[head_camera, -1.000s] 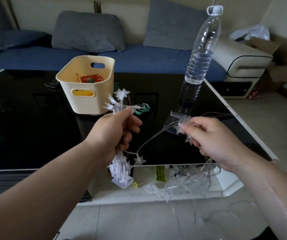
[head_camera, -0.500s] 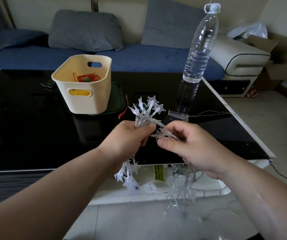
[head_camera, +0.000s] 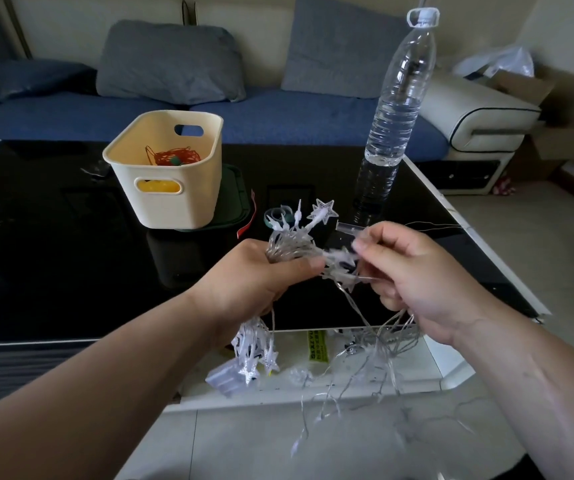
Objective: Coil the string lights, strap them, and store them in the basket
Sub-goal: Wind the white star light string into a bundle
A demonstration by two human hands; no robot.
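String lights (head_camera: 292,244) with clear star bulbs, bunched in mid-air to the right of, and nearer than, the cream plastic basket (head_camera: 174,202). Basket upright on a black glass table (head_camera: 36,237), with a tangle of orange wire (head_camera: 174,154) inside and a dark green tray (head_camera: 237,199) showing under its right side. Right of the basket, left hand (head_camera: 250,289), fingers curled tight round the coiled bundle, thumb pressed across the wires. Stars poking up above the fist, more stars and a clear box (head_camera: 223,377) hanging below it. Small green strap roll (head_camera: 278,214) lying just right of the basket, behind the bundle. Further right, right hand (head_camera: 413,271), thumb and forefinger pinching a star beside the bundle, lower fingers curled round loose strands trailing downward. Farthest right of the basket, tall clear water bottle (head_camera: 396,109), upright, part full.
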